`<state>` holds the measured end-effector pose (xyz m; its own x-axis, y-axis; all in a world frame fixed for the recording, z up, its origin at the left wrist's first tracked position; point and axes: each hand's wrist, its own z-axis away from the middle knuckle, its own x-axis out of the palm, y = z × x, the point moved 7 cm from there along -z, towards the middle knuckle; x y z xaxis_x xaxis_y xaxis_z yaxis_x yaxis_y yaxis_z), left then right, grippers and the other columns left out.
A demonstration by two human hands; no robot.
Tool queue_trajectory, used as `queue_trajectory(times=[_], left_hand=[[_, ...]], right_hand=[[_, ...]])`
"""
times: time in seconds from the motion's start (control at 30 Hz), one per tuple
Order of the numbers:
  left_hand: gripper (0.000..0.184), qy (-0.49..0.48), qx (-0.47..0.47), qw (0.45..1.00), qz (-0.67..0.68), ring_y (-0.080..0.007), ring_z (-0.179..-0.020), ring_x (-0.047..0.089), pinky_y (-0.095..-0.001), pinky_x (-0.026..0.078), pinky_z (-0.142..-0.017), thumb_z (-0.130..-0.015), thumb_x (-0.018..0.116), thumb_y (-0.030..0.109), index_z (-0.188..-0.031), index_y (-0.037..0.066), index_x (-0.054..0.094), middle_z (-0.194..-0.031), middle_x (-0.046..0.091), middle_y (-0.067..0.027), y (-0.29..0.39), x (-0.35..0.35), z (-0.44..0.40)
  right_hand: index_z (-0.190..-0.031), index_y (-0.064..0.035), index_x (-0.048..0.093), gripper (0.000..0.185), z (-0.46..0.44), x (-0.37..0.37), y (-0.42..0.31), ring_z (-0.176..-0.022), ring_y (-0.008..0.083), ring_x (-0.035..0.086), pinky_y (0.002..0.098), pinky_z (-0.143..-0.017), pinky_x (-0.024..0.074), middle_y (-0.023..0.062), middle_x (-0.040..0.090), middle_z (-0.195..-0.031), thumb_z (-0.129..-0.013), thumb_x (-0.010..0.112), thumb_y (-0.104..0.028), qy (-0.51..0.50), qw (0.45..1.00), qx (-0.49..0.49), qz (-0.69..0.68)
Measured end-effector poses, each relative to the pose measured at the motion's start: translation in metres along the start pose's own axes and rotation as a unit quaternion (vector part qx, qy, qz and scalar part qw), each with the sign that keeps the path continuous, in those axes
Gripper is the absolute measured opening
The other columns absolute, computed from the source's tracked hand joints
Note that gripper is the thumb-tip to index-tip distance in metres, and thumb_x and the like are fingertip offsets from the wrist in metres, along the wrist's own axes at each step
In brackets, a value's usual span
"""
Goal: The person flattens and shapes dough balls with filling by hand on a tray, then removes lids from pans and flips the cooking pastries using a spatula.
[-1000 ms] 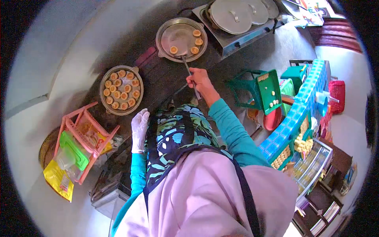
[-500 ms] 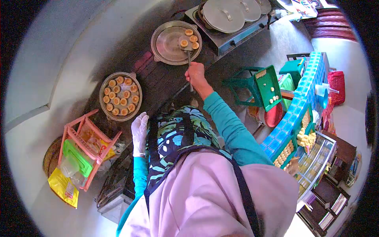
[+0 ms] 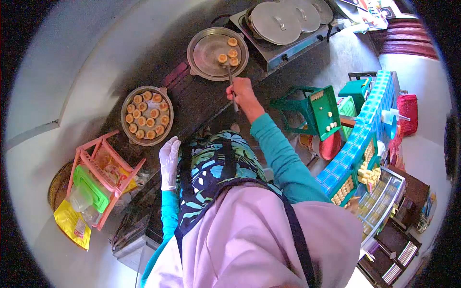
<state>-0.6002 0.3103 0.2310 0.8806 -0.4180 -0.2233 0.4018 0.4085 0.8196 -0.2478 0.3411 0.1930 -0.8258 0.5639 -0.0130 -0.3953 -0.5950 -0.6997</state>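
My right hand (image 3: 244,92) is bare and wrapped round the handle of a metal spatula (image 3: 230,73). The spatula's far end reaches into a wide metal pan (image 3: 204,44), close to several small round browned cakes (image 3: 222,58) grouped on the pan's right side. My left hand (image 3: 169,156), in a thin white glove, hangs beside the patterned apron (image 3: 211,173) with its fingers extended and nothing in them. Just beyond that hand, a second round pan (image 3: 126,108) holds many browned cakes (image 3: 154,113).
A stove (image 3: 269,52) with lidded pots (image 3: 276,23) stands at the upper right. On a green stool (image 3: 293,105) rests a green tray (image 3: 322,126) with pale dough pieces. A pink plastic rack (image 3: 89,168) is at lower left, a blue-tiled counter (image 3: 336,168) at right.
The spatula's end has drawn back toward the pan's near rim, and the cakes there are arranged differently. My left hand has hardly moved. The view has shifted slightly.
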Motion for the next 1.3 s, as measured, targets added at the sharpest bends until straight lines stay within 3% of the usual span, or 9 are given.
queue_trajectory(times=[0.27, 0.43, 0.5, 0.6, 0.7, 1.0, 1.1, 1.17, 1.3], left_hand=[[0.04, 0.015, -0.005, 0.999, 0.028, -0.0177, -0.104, 0.058, -0.0299, 0.042, -0.094, -0.093, 0.057, 0.023, -0.118, -0.007, 0.059, -0.114, 0.064, -0.0137, -0.002, -0.001, 0.003], [0.039, 0.031, -0.005, 0.999, 0.034, -0.0175, -0.103, 0.059, -0.03, 0.043, -0.094, -0.093, 0.057, 0.022, -0.119, -0.006, 0.059, -0.111, 0.065, -0.0122, -0.012, -0.009, 0.005], [0.039, 0.037, -0.007, 0.999, 0.029, -0.0172, -0.102, 0.059, -0.0298, 0.043, -0.093, -0.093, 0.057, 0.022, -0.118, -0.007, 0.059, -0.11, 0.065, -0.0123, -0.013, -0.011, 0.006], [0.038, 0.045, -0.015, 0.998, 0.034, -0.0166, -0.102, 0.059, -0.0294, 0.044, -0.093, -0.092, 0.057, 0.022, -0.118, -0.007, 0.059, -0.11, 0.065, -0.0128, -0.012, -0.012, 0.009], [0.039, 0.045, -0.019, 0.998, 0.032, -0.0166, -0.102, 0.059, -0.0292, 0.044, -0.093, -0.092, 0.057, 0.022, -0.117, -0.007, 0.059, -0.11, 0.066, -0.0134, -0.004, -0.012, 0.009], [0.044, 0.012, -0.026, 0.999, 0.02, -0.0176, -0.102, 0.06, -0.0296, 0.044, -0.093, -0.093, 0.057, 0.027, -0.119, -0.008, 0.058, -0.109, 0.066, -0.0136, 0.005, -0.006, -0.005], [0.044, -0.001, -0.028, 0.999, 0.016, -0.0174, -0.102, 0.059, -0.0295, 0.044, -0.093, -0.093, 0.058, 0.028, -0.119, -0.007, 0.059, -0.111, 0.066, -0.014, 0.007, -0.006, -0.009], [0.044, -0.012, -0.025, 1.0, 0.014, -0.0171, -0.103, 0.059, -0.0294, 0.043, -0.094, -0.093, 0.058, 0.029, -0.118, -0.007, 0.059, -0.111, 0.065, -0.0141, 0.001, -0.007, -0.02], [0.045, -0.048, 0.004, 0.998, -0.035, -0.0186, -0.105, 0.058, -0.0302, 0.042, -0.096, -0.093, 0.058, 0.03, -0.118, -0.007, 0.059, -0.112, 0.065, -0.0151, 0.0, -0.003, -0.036]], right_hand=[[-0.083, 0.0, 0.048, 0.014, -0.06, 0.012, -0.007, -0.041, 0.0271, 0.045, 0.0401, -0.034, 0.0312, 0.0184, 0.047, -0.058, -0.09, 0.038, -0.006, 0.062, 0.988, 0.046, -0.137], [-0.084, -0.0062, 0.05, 0.015, -0.126, 0.046, 0.026, -0.04, 0.0231, 0.045, 0.0355, -0.034, 0.0308, 0.0108, 0.047, -0.057, -0.091, 0.039, -0.013, 0.009, 0.946, -0.318, 0.061], [-0.083, -0.008, 0.051, 0.017, -0.124, 0.041, 0.057, -0.04, 0.0209, 0.044, 0.033, -0.034, 0.0307, 0.0078, 0.047, -0.057, -0.092, 0.038, -0.017, 0.091, 0.986, -0.11, -0.092], [-0.098, -0.0054, 0.058, 0.017, -0.12, 0.048, 0.068, -0.041, 0.0186, 0.047, 0.0314, -0.034, 0.0311, 0.0057, 0.049, -0.058, -0.09, 0.046, -0.015, 0.034, 0.963, -0.251, 0.092], [-0.086, -0.0002, 0.06, 0.018, -0.057, 0.048, 0.054, -0.077, 0.0407, 0.061, 0.0526, -0.069, 0.0458, 0.0218, 0.063, -0.076, -0.073, 0.058, -0.012, 0.149, 0.977, -0.113, 0.106], [-0.091, 0.0028, 0.061, 0.023, 0.001, 0.054, 0.011, -0.088, 0.0465, 0.058, 0.055, -0.078, 0.0455, 0.0289, 0.061, -0.094, -0.072, 0.054, -0.008, 0.126, 0.9, -0.229, 0.35], [-0.093, 0.0038, 0.062, 0.023, 0.014, 0.042, 0.015, -0.07, 0.0387, 0.062, 0.0502, -0.062, 0.0489, 0.0239, 0.063, -0.08, -0.074, 0.054, -0.006, 0.11, 0.885, -0.279, 0.356], [-0.117, 0.0113, 0.056, 0.042, 0.019, 0.037, 0.026, -0.054, 0.0221, 0.058, 0.0331, -0.046, 0.0439, 0.0118, 0.057, -0.059, -0.078, 0.049, 0.0, -0.093, 0.979, -0.17, 0.055], [-0.12, 0.0136, 0.052, 0.042, 0.049, 0.015, 0.01, -0.049, 0.01, 0.048, 0.0249, -0.04, 0.0359, 0.0051, 0.051, -0.058, -0.081, 0.045, 0.003, -0.028, 0.999, -0.047, 0.003]])
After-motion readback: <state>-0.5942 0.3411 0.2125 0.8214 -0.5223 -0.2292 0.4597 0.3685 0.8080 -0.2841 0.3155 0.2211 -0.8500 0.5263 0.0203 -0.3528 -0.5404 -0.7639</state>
